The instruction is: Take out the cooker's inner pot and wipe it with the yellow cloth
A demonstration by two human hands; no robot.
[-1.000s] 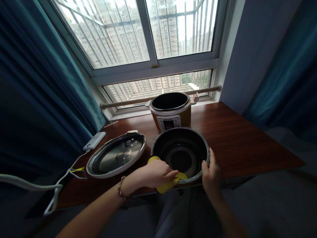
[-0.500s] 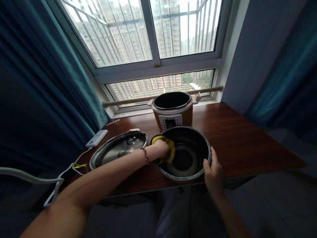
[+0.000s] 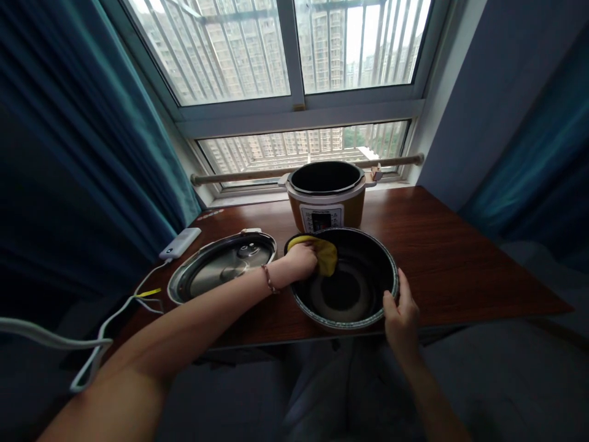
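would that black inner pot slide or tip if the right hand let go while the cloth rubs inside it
Probably slide: the black inner pot sits on a smooth wooden table, with only the right hand gripping its rim. Tipping seems unlikely, since it looks wide and low. The yellow cloth under the left hand looks soft.

A cooker (image 3: 327, 195) is set at the back of the wooden counter (image 3: 451, 258), under the window (image 3: 294, 73). A lid (image 3: 223, 265) is laid upturned to its left, near a power bank (image 3: 180, 243) with a white cable (image 3: 92, 344). Teal curtains (image 3: 69, 153) are hung at both sides.

Bare forearms, beaded bracelet (image 3: 267, 279) on left wrist
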